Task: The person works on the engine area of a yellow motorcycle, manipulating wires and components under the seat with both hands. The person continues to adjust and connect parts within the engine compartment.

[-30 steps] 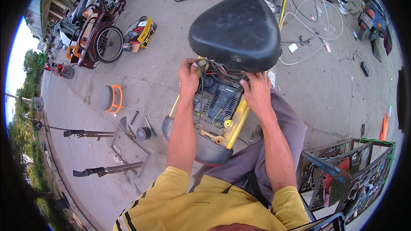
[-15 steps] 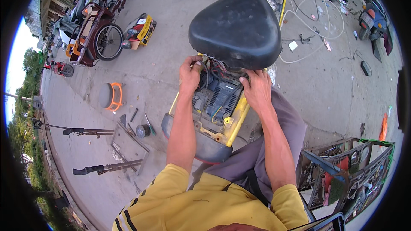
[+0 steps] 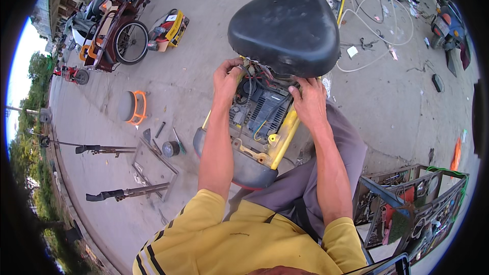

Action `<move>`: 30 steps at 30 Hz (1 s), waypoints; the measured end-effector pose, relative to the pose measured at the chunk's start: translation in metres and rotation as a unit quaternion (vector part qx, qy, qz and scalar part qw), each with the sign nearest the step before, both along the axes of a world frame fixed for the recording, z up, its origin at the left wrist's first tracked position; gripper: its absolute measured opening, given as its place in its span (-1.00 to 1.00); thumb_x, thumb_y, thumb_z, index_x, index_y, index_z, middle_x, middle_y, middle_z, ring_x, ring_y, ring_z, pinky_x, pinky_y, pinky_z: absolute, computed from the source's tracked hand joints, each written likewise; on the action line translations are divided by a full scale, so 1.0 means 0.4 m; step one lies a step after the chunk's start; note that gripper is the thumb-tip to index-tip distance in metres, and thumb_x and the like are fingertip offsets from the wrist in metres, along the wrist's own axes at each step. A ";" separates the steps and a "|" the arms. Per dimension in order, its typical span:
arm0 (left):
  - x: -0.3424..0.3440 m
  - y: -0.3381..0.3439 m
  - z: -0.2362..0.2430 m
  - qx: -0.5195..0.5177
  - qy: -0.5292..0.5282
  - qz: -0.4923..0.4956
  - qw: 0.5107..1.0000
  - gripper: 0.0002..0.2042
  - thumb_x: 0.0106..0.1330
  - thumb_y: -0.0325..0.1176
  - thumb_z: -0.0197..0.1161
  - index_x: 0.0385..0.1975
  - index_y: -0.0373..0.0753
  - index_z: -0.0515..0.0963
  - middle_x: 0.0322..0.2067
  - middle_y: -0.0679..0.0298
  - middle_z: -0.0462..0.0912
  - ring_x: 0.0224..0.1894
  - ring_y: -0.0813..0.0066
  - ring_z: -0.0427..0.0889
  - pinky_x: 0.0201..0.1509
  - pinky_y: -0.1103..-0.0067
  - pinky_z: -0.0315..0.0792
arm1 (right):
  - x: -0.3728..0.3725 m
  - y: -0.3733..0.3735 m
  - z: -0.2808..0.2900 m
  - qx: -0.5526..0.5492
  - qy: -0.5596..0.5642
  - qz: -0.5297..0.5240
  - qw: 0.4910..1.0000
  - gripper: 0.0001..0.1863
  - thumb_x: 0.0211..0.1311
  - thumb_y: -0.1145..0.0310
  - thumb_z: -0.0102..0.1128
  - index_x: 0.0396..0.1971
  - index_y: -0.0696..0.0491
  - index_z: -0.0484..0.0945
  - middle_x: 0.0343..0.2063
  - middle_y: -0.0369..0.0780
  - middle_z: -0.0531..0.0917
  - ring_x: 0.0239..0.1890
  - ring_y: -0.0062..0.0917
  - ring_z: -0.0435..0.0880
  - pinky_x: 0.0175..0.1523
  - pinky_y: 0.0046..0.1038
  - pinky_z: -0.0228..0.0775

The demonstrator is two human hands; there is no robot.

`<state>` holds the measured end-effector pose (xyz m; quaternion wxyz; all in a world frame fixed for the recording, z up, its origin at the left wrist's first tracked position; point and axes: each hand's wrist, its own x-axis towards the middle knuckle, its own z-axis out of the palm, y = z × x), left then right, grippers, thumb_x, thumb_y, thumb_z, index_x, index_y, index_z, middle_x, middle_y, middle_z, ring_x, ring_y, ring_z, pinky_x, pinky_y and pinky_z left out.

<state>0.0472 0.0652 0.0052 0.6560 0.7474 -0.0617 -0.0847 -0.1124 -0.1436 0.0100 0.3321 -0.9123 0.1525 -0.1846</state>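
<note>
While beside one black seat (image 3: 284,28), two bare hands (image 3: 226,80) (image 3: 310,101)

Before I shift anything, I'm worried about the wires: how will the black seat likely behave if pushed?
The black seat looks thickly padded, so it would probably hold its shape rather than flop. Its smooth, slightly shiny cover may feel slippery. With wires bunched by its near edge, it might press or snag them.
</note>
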 end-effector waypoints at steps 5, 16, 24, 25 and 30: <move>0.008 0.003 -0.011 0.007 0.006 -0.009 1.000 -0.72 0.37 -0.45 0.21 -0.01 -0.43 0.70 0.08 0.14 0.76 0.08 0.39 0.69 0.26 0.49 0.51 | -0.002 -0.001 -0.005 -0.004 -0.008 0.002 1.000 -0.65 0.34 0.37 0.40 0.09 0.09 0.74 0.20 -0.11 0.66 0.31 -0.05 0.54 0.41 -0.02 0.29; -0.003 -0.009 -0.010 0.079 -0.038 -0.010 0.996 -0.71 0.29 -0.31 0.47 -0.14 -0.42 0.72 0.10 0.04 0.78 0.07 0.26 0.76 0.23 0.40 0.56 | 0.000 -0.008 -0.015 0.000 -0.015 0.013 1.000 -0.67 0.35 0.37 0.38 0.08 0.07 0.73 0.16 -0.11 0.65 0.26 -0.03 0.55 0.40 0.04 0.28; -0.001 -0.008 -0.013 0.088 -0.067 -0.026 0.994 -0.77 0.31 -0.40 0.42 -0.16 -0.43 0.70 0.15 0.04 0.78 0.11 0.23 0.76 0.26 0.39 0.56 | -0.001 -0.007 -0.022 -0.009 -0.022 0.010 1.000 -0.68 0.35 0.37 0.37 0.07 0.07 0.73 0.15 -0.11 0.64 0.25 -0.02 0.54 0.41 0.07 0.25; -0.003 -0.009 -0.012 0.084 -0.069 -0.028 0.994 -0.79 0.30 -0.43 0.42 -0.17 -0.43 0.70 0.14 0.05 0.78 0.07 0.29 0.75 0.22 0.43 0.57 | -0.001 -0.007 -0.023 -0.009 -0.021 0.011 1.000 -0.68 0.36 0.37 0.37 0.07 0.07 0.73 0.16 -0.11 0.64 0.25 -0.02 0.54 0.41 0.07 0.25; -0.008 -0.018 -0.012 0.079 -0.079 -0.024 0.993 -0.82 0.29 -0.50 0.41 -0.17 -0.42 0.72 0.01 0.08 0.81 -0.04 0.42 0.74 0.11 0.49 0.59 | 0.000 -0.008 -0.022 -0.003 -0.016 0.017 1.000 -0.68 0.36 0.38 0.35 0.08 0.08 0.73 0.16 -0.10 0.63 0.26 -0.02 0.54 0.42 0.06 0.26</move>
